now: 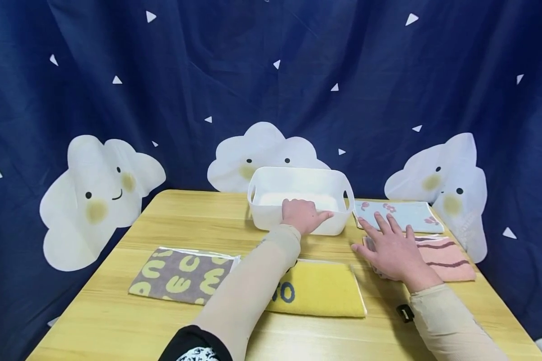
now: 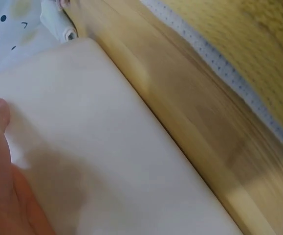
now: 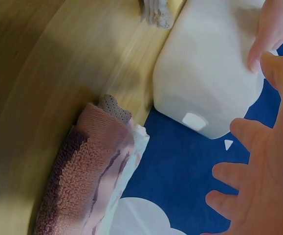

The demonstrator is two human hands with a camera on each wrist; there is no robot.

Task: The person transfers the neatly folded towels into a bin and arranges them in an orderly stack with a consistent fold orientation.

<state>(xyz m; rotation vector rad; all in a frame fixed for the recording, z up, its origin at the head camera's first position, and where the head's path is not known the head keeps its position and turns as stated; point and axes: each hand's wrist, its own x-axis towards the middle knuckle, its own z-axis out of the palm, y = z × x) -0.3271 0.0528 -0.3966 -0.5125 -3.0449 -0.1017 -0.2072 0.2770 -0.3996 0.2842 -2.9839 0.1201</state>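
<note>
A white plastic basket (image 1: pixel 266 218) with a handle hole at each end stands at the back of the table. My left hand (image 1: pixel 300 215) grips its front rim, fingers over the edge and hidden inside, thumb pointing right along the rim. In the left wrist view, the basket's smooth outer wall (image 2: pixel 92 122) fills the middle. My right hand (image 1: pixel 395 253) is open with fingers spread, overlapping a folded pink towel (image 1: pixel 451 263) with dark wavy stripes in the head view. The right wrist view has that hand's fingers apart from the pink towel (image 3: pixel 87 176) and holding nothing.
Behind the pink towel lies a folded light blue towel (image 1: pixel 406 215) with pink flowers. A folded yellow towel (image 1: pixel 325 291) and a grey towel (image 1: pixel 171 278) with yellow letters lie in front. A small black object (image 1: pixel 405 313) is by the right wrist. A blue curtain (image 1: pixel 185 75) hangs behind.
</note>
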